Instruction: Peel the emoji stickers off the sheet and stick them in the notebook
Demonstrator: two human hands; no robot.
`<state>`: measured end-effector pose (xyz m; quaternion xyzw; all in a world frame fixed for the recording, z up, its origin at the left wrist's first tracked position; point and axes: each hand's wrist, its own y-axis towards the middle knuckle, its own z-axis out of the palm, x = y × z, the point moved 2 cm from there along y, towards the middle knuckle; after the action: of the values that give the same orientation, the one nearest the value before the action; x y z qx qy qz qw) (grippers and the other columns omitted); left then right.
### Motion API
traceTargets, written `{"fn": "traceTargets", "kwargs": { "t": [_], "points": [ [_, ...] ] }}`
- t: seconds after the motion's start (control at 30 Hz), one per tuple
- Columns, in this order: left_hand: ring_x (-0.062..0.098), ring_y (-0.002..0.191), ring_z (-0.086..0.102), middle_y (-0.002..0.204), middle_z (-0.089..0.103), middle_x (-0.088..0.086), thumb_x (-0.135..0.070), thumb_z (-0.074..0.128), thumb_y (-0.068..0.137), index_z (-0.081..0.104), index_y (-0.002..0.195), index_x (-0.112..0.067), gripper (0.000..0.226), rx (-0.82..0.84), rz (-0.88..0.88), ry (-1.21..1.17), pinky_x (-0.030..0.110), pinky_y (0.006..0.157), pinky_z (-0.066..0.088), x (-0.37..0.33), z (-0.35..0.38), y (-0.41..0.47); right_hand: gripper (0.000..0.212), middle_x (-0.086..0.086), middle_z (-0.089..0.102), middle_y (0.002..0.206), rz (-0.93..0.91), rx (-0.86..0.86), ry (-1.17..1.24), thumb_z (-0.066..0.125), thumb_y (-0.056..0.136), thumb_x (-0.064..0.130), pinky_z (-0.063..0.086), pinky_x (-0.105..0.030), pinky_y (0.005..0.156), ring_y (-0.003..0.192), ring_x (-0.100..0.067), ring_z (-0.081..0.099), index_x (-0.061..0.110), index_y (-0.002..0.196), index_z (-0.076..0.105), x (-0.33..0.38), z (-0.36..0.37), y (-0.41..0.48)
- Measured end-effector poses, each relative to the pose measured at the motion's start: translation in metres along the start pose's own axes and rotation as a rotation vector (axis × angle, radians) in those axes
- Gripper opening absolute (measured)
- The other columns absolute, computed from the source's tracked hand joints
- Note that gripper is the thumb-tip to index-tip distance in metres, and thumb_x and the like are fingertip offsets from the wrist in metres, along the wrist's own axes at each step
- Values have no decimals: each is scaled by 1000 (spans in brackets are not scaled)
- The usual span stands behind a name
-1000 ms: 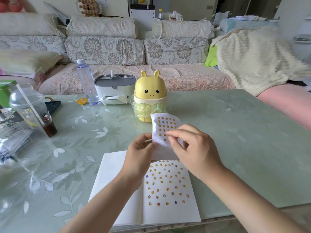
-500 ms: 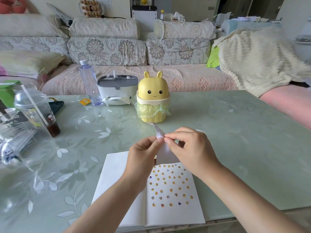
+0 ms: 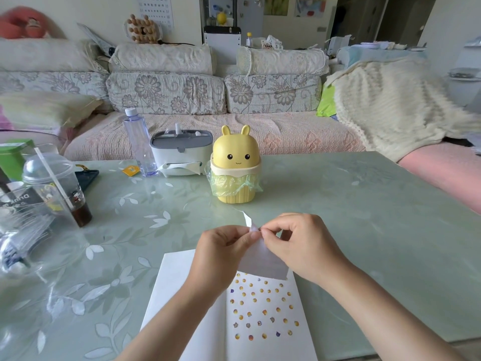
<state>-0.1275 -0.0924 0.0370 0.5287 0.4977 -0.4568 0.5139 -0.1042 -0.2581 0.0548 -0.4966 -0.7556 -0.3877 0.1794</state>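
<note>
An open white notebook lies at the table's near edge, and its right page carries several small emoji stickers. Above it I hold the white sticker sheet, bent over so only its blank back shows. My left hand pinches the sheet near its top edge. My right hand pinches at the same spot with thumb and forefinger. Whether a sticker sits between the fingertips is hidden.
A yellow bunny-shaped bin with a green liner stands just beyond my hands. Farther left are a tissue box, a clear water bottle and a lidded cup with a straw. A sofa runs behind the green glass table.
The sheet, held upright with its stickers facing me, has folded down so only its back shows. Both hands have closed in together at its top edge. The camera view has tilted up.
</note>
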Motion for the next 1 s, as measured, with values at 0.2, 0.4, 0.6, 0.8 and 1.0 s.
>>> {"fn": "traceTargets", "kwargs": {
  "t": [0.2,0.4,0.6,0.8,1.0],
  "points": [
    [18,72,64,79,75,7,-24,70,94,77,83,-21,14,17,-7,12,42,72,51,5,0,3,13,21,67,69,61,-69,64,72,86,25,45,-25,54,51,-12,53,28,74,75,2,1,-2],
    [12,69,56,81,71,12,-27,66,91,71,80,-17,15,16,1,202,31,67,44,3,-3,4,14,16,59,74,-205,-34,-203,63,85,34,37,-18,55,54,-2,47,30,73,67,8,-4,-3],
    [9,58,46,72,66,8,-19,62,89,67,75,-18,15,-18,11,321,24,51,40,0,-1,-4,13,23,54,69,-206,-21,-199,72,81,23,40,-20,57,59,5,51,29,71,68,6,1,-10],
    [20,70,57,75,67,5,-26,69,86,70,82,-14,12,21,-129,46,38,68,46,7,3,-5,10,23,63,64,48,-74,11,74,82,21,40,-17,57,54,-4,54,27,74,75,3,7,-13],
    [21,70,67,85,74,17,-11,64,96,72,87,-6,13,-24,-164,-108,38,69,52,5,10,-10,16,7,71,68,302,10,226,68,89,21,54,-33,66,59,-13,64,28,76,75,2,7,-9]
  ]
}}
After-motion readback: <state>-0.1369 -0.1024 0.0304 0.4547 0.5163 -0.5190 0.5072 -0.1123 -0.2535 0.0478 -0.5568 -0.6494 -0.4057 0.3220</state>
